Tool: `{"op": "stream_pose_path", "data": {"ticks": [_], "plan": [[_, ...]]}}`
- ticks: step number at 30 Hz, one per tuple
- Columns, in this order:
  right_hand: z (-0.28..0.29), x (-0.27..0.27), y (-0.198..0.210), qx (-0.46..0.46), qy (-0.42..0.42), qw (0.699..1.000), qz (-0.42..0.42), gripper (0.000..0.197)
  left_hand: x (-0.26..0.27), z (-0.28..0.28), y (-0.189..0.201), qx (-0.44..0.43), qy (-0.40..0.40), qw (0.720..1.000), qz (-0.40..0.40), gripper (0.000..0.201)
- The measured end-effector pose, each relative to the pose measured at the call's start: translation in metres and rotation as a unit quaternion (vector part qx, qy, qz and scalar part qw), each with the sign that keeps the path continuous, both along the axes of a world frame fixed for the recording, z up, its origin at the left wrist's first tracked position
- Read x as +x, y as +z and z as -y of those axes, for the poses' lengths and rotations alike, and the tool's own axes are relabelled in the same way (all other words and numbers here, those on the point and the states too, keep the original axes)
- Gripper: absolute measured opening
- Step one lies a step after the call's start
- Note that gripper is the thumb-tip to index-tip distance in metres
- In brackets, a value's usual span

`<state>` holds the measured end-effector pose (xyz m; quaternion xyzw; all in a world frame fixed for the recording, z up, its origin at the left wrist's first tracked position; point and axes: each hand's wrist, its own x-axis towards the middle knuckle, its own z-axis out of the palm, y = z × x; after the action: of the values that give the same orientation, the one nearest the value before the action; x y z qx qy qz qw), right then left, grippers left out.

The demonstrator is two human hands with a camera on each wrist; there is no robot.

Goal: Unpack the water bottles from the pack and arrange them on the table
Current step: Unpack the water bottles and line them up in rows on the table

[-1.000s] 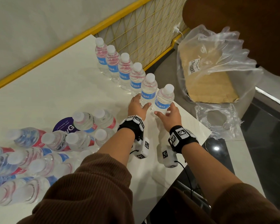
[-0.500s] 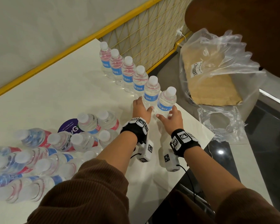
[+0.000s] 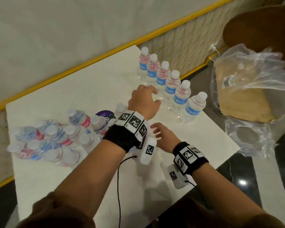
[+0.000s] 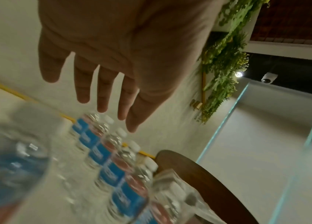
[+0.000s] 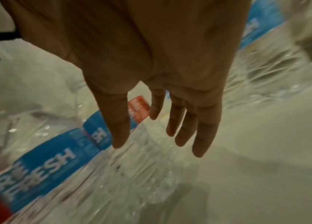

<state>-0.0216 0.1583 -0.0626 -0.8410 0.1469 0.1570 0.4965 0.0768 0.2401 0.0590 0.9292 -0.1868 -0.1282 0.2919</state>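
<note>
Several clear water bottles with blue labels stand upright in a diagonal row [image 3: 171, 83] along the right edge of the white table [image 3: 89, 86]; the row [image 4: 111, 163] also shows in the left wrist view. A heap of lying bottles [image 3: 56, 137] covers the table's left part. My left hand [image 3: 144, 100] hovers empty, fingers spread, left of the row and above the heap's near end. My right hand [image 3: 161, 134] is lower and nearer, fingers straight and empty, over lying bottles [image 5: 59, 151] in the right wrist view.
A crumpled clear plastic wrap with a cardboard tray [image 3: 247, 96] inside sits off the table's right edge. A dark round tabletop [image 3: 260, 27] stands behind it. A yellow-framed mesh fence [image 3: 179, 41] runs behind the bottle row. Dark floor [image 3: 262, 178] lies to the right.
Both hands have let go of the two nearest upright bottles and pulled back leftward toward the heap. The left hand rose; the right hand dropped lower.
</note>
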Motion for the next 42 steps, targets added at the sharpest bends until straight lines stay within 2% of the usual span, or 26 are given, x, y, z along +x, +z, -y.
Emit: {"op": "stream_pose_path", "data": {"ticks": [2, 4, 6, 8, 12, 15, 18, 21, 23, 26, 27, 29, 30, 31, 34, 37, 39, 42], "plan": [[-0.018, 0.007, 0.002, 0.001, -0.006, 1.000, 0.021, 0.077, 0.010, -0.023, 0.004, 0.062, 0.028, 0.998, -0.003, 0.034], [-0.033, 0.012, 0.003, 0.034, -0.037, 0.998, 0.034, 0.088, 0.016, -0.040, 0.003, 0.112, 0.038, 0.992, -0.031, 0.037], [-0.041, 0.013, 0.001, 0.061, -0.057, 0.996, 0.034, 0.087, 0.020, -0.049, -0.003, 0.154, 0.009, 0.986, -0.067, 0.043], [-0.044, 0.011, 0.000, 0.051, -0.060, 0.996, 0.045, 0.080, 0.022, -0.051, -0.009, 0.187, -0.026, 0.979, -0.078, 0.044], [-0.040, 0.004, 0.003, 0.035, -0.057, 0.996, 0.060, 0.072, 0.025, -0.042, -0.006, 0.198, -0.044, 0.977, -0.067, 0.017], [-0.031, -0.003, 0.005, 0.030, -0.084, 0.993, 0.075, 0.068, 0.028, -0.032, 0.000, 0.248, -0.076, 0.965, -0.035, 0.010], [-0.015, -0.007, 0.003, 0.029, -0.133, 0.987, 0.087, 0.068, 0.030, -0.015, 0.002, 0.232, -0.102, 0.967, -0.018, 0.021], [0.002, -0.006, -0.002, 0.024, -0.175, 0.979, 0.101, 0.068, 0.036, 0.004, -0.001, 0.213, -0.113, 0.970, -0.013, 0.009], [0.013, -0.003, -0.005, 0.020, -0.195, 0.974, 0.115, 0.068, 0.042, 0.019, -0.001, 0.208, -0.114, 0.971, -0.015, 0.027], [0.026, 0.004, -0.009, 0.020, -0.211, 0.969, 0.125, 0.068, 0.054, 0.036, 0.001, 0.218, -0.101, 0.971, -0.006, 0.042], [0.028, 0.008, -0.009, 0.021, -0.212, 0.969, 0.124, 0.068, 0.059, 0.039, 0.002, 0.220, -0.105, 0.970, 0.000, 0.041], [0.031, 0.017, -0.009, 0.024, -0.213, 0.969, 0.122, 0.067, 0.071, 0.042, 0.002, 0.225, -0.109, 0.968, 0.014, 0.021], [0.032, 0.022, -0.009, 0.026, -0.212, 0.969, 0.123, 0.067, 0.078, 0.042, 0.002, 0.222, -0.103, 0.969, 0.019, 0.018], [0.032, 0.028, -0.009, 0.027, -0.210, 0.969, 0.124, 0.067, 0.086, 0.040, 0.001, 0.226, -0.099, 0.969, 0.027, 0.028], [0.030, 0.049, -0.010, 0.034, -0.207, 0.970, 0.122, 0.070, 0.107, 0.029, 0.001, 0.236, -0.067, 0.969, 0.033, 0.043], [0.026, 0.071, -0.009, 0.040, -0.203, 0.971, 0.122, 0.071, 0.122, 0.023, 0.001, 0.239, -0.011, 0.971, 0.018, 0.045], [0.025, 0.085, -0.010, 0.040, -0.199, 0.972, 0.120, 0.071, 0.129, 0.021, 0.000, 0.206, 0.043, 0.978, 0.005, 0.044], [0.024, 0.104, -0.009, 0.035, -0.202, 0.972, 0.115, 0.071, 0.133, 0.023, -0.008, 0.146, 0.074, 0.986, -0.014, 0.049]]}}
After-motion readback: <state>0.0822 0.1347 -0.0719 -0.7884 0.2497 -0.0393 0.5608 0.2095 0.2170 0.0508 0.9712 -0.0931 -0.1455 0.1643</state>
